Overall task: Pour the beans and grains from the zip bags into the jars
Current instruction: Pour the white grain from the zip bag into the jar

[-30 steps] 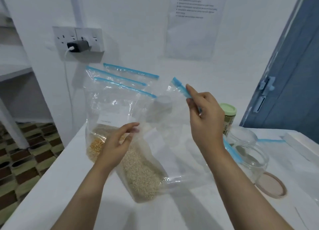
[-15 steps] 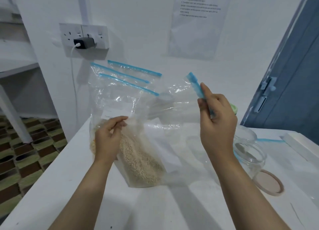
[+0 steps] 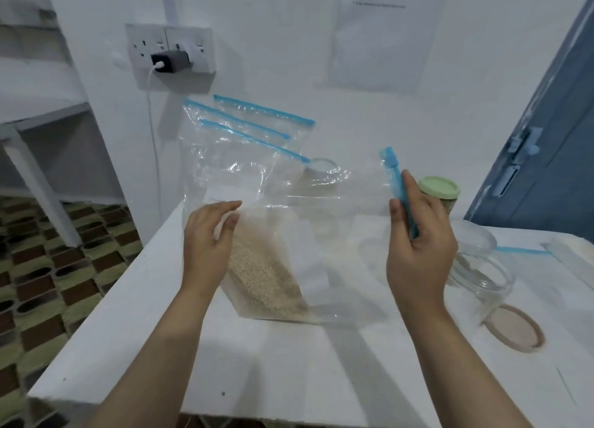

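A clear zip bag (image 3: 273, 276) holding pale grain lies tilted on the white table (image 3: 135, 324). My right hand (image 3: 418, 251) grips its blue zip strip (image 3: 397, 183), holding the bag's top up. My left hand (image 3: 209, 235) pinches the bag's plastic near its left side above the grain. An open glass jar (image 3: 482, 267) lies on its side right of my right hand. Its round lid (image 3: 514, 328) rests flat on the table near it.
Several more blue-zipped bags (image 3: 244, 128) lean against the wall behind. A green-lidded jar (image 3: 440, 190) stands at the back right. A blue door (image 3: 546, 138) is at right. A wall socket with a charger (image 3: 168, 61) sits upper left; the table's left edge drops to tiled floor.
My right hand has raised the blue zip strip and turned it more upright. My left hand has moved up and closed its fingers on the bag's plastic. The view has shifted down.
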Demonstrator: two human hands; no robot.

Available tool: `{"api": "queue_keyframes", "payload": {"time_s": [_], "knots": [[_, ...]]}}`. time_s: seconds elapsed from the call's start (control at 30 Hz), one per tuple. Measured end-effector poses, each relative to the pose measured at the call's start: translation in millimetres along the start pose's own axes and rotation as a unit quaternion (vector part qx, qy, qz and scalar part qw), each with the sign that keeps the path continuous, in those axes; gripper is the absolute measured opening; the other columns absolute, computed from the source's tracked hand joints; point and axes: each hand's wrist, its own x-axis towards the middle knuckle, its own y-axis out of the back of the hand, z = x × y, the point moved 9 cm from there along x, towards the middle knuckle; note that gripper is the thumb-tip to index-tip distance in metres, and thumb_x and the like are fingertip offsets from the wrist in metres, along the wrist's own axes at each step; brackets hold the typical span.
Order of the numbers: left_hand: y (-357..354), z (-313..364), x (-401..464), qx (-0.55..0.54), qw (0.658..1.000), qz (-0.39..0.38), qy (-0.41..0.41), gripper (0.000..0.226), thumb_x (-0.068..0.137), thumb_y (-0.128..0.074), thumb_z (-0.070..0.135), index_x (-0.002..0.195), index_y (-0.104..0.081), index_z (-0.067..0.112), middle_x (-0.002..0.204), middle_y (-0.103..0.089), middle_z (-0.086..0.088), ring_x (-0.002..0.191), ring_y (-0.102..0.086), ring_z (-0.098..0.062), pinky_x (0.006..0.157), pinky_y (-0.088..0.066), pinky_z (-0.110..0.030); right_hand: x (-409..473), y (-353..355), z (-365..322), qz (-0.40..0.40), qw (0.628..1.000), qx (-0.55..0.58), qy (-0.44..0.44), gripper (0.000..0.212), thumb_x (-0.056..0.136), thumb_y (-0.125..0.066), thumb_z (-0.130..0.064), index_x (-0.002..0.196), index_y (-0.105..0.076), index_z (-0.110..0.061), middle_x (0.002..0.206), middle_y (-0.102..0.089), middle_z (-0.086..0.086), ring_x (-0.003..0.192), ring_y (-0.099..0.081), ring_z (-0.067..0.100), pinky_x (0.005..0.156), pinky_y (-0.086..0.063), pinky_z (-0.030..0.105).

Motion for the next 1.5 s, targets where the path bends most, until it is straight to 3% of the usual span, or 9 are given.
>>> {"api": "queue_keyframes", "payload": {"time_s": [0.1, 0.27, 0.37, 0.53, 0.8, 1.03, 1.23, 1.33, 1.5], "knots": [[0, -20, -10, -0.006, 0.999, -0.013, 0.045, 0.031, 0.100, -0.055, 0.030, 0.130, -0.056, 0.039, 0.140, -0.048, 0.009, 0.136, -0.035, -0.010, 0.113, -0.036, -0.038, -2, 2, 3, 0.006, 1.000, -0.010, -0.011, 0.039, 0.100, -0.056, -0.006, 0.139, -0.055, -0.008, 0.097, -0.057, 0.003, 0.083, -0.048, -0.007, 0.077, -0.038, 0.008], [3, -45, -31, -0.090, 0.987, -0.007, 0.132, 0.044, 0.103, -0.049, 0.034, 0.145, -0.038, 0.040, 0.144, -0.039, 0.021, 0.133, -0.036, 0.011, 0.107, -0.033, -0.018, -7, 4, 6, 0.013, 0.999, -0.016, -0.031, 0.039, 0.101, -0.056, -0.009, 0.140, -0.054, -0.010, 0.100, -0.056, -0.002, 0.087, -0.047, -0.014, 0.079, -0.039, 0.007], [3, -51, -35, -0.135, 0.978, 0.014, 0.157, 0.040, 0.104, -0.048, 0.032, 0.143, -0.041, 0.041, 0.134, -0.052, 0.019, 0.122, -0.046, 0.017, 0.099, -0.038, -0.010, -12, 3, 5, 0.014, 0.999, -0.013, -0.040, 0.039, 0.102, -0.055, -0.010, 0.141, -0.054, -0.012, 0.101, -0.056, -0.002, 0.087, -0.048, -0.013, 0.080, -0.039, 0.008], [13, -61, -30, -0.135, 0.972, 0.083, 0.176, 0.031, 0.102, -0.054, 0.029, 0.129, -0.054, 0.043, 0.119, -0.065, 0.006, 0.113, -0.060, -0.004, 0.099, -0.044, -0.022, -17, 5, 3, 0.014, 0.999, -0.007, -0.049, 0.039, 0.102, -0.054, -0.010, 0.141, -0.054, -0.010, 0.098, -0.056, -0.002, 0.085, -0.048, -0.007, 0.077, -0.039, 0.009], [0, -65, -16, -0.142, 0.971, 0.065, 0.183, 0.044, 0.097, -0.056, 0.004, 0.132, -0.056, 0.030, 0.101, -0.057, 0.009, 0.083, -0.056, 0.000, 0.084, -0.044, -0.012, -24, 11, 2, 0.000, 0.999, 0.009, -0.048, 0.041, 0.101, -0.055, -0.008, 0.142, -0.052, -0.008, 0.100, -0.057, -0.005, 0.089, -0.055, 0.017, 0.078, -0.043, 0.017], [-20, -69, -11, -0.215, 0.955, -0.006, 0.202, 0.051, 0.103, -0.047, 0.041, 0.151, -0.030, 0.041, 0.143, -0.050, 0.013, 0.135, -0.045, -0.009, 0.118, -0.033, -0.039, -29, 16, 8, -0.006, 0.998, 0.001, -0.060, 0.043, 0.102, -0.055, -0.009, 0.144, -0.050, -0.012, 0.088, -0.054, -0.007, 0.077, -0.047, 0.012, 0.070, -0.039, 0.017], [-25, -61, -9, -0.202, 0.965, 0.008, 0.165, 0.044, 0.103, -0.053, 0.017, 0.134, -0.042, 0.047, 0.127, -0.055, -0.001, 0.112, -0.057, -0.001, 0.095, -0.044, -0.015, -30, 16, 11, -0.007, 0.998, -0.008, -0.065, 0.043, 0.101, -0.055, -0.008, 0.143, -0.050, -0.013, 0.091, -0.058, -0.016, 0.081, -0.050, 0.007, 0.072, -0.040, 0.013], [-26, -59, -6, -0.196, 0.969, 0.019, 0.150, 0.028, 0.102, -0.054, 0.019, 0.112, -0.045, 0.043, 0.095, -0.053, 0.003, 0.078, -0.052, -0.010, 0.073, -0.042, -0.028, -31, 18, 21, -0.002, 0.996, -0.018, -0.083, 0.043, 0.101, -0.054, -0.008, 0.142, -0.049, -0.019, 0.087, -0.055, -0.016, 0.077, -0.047, 0.000, 0.070, -0.036, 0.009], [-38, -63, -9, -0.202, 0.968, -0.022, 0.149, 0.032, 0.101, -0.051, 0.004, 0.100, -0.059, 0.035, 0.094, -0.062, 0.026, 0.096, -0.057, 0.006, 0.093, -0.041, -0.021, -37, 23, 40, 0.007, 0.991, -0.022, -0.130, 0.042, 0.102, -0.054, -0.011, 0.141, -0.047, -0.028, 0.085, -0.051, -0.018, 0.076, -0.049, -0.003, 0.069, -0.037, 0.009]]}}
